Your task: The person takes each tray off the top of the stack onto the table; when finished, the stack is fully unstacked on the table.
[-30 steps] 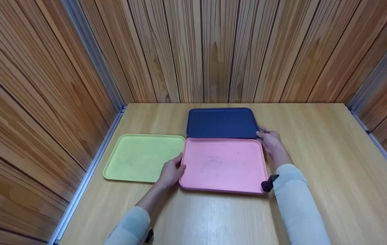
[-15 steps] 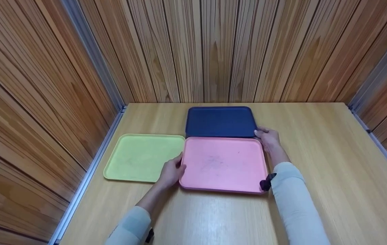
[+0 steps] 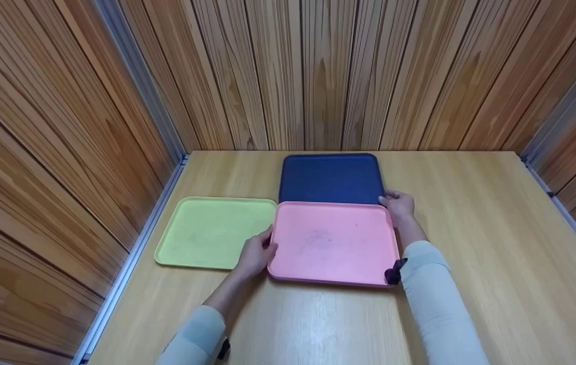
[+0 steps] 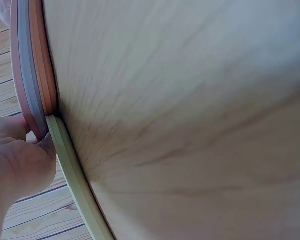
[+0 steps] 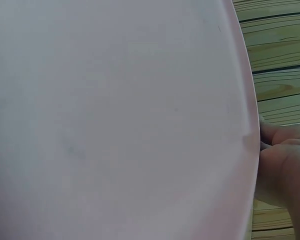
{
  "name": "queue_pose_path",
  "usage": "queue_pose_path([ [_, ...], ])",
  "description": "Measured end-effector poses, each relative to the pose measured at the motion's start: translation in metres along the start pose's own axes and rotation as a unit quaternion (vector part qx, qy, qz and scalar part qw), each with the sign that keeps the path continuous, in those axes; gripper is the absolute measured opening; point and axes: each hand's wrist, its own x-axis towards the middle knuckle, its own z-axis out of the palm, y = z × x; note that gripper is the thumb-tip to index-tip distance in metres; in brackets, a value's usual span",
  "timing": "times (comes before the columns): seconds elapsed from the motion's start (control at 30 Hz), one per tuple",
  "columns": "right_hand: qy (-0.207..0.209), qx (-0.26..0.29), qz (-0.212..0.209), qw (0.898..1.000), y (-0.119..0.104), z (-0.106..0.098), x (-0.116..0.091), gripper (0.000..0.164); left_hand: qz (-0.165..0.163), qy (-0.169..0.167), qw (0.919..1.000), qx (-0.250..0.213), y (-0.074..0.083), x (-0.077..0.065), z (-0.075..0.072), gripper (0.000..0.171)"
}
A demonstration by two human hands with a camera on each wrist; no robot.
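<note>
A pink tray [image 3: 331,243] lies at the middle of the table on top of a stack; a greyish tray [image 4: 27,55] and an orange-brown one [image 4: 42,55] show under it in the left wrist view. My left hand [image 3: 255,253] pinches the pink tray's left rim, thumb at the top edge. Behind the stack is a navy tray [image 3: 331,177], its front edge hidden by the pink one. My right hand [image 3: 399,205] pinches the navy tray near its front right corner. In the right wrist view the pink rim hides that grip.
A light green tray [image 3: 217,230] lies flat on the wooden table [image 3: 470,228], left of the stack and close against it. Wood-panel walls [image 3: 344,76] stand behind and at both sides, with metal posts in the corners.
The navy tray has shifted slightly back toward the wall, with my right hand still at its corner. My left hand and the pink and green trays stay in place.
</note>
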Motion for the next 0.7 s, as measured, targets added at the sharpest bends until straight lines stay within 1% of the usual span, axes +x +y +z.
queue_pose_path([
  [0.1,0.005,-0.001,-0.004,1.000,-0.0007,0.0010,0.0000,0.046,0.004,0.004,1.0000,0.007,-0.0002,0.0003,0.0004,0.056],
  [0.27,-0.002,-0.027,-0.021,0.999,-0.0049,0.0009,-0.0020,0.048,0.007,0.008,0.9998,0.014,-0.0001,0.0008,0.0005,0.056],
  [0.4,-0.013,-0.072,-0.045,0.996,-0.0056,0.0001,-0.0032,0.047,0.008,0.008,0.9998,0.015,-0.0005,0.0012,0.0013,0.055],
  [0.53,-0.025,-0.126,-0.079,0.989,-0.0051,-0.0004,-0.0033,0.045,0.006,0.007,0.9999,0.012,-0.0006,0.0011,0.0019,0.055],
  [0.6,-0.031,-0.135,-0.088,0.986,-0.0049,-0.0007,-0.0035,0.045,0.007,0.009,0.9999,0.011,-0.0006,0.0006,0.0019,0.055],
  [0.7,-0.030,-0.124,-0.080,0.989,-0.0054,-0.0016,-0.0047,0.046,0.017,0.014,0.9996,0.015,-0.0016,0.0001,0.0021,0.054],
])
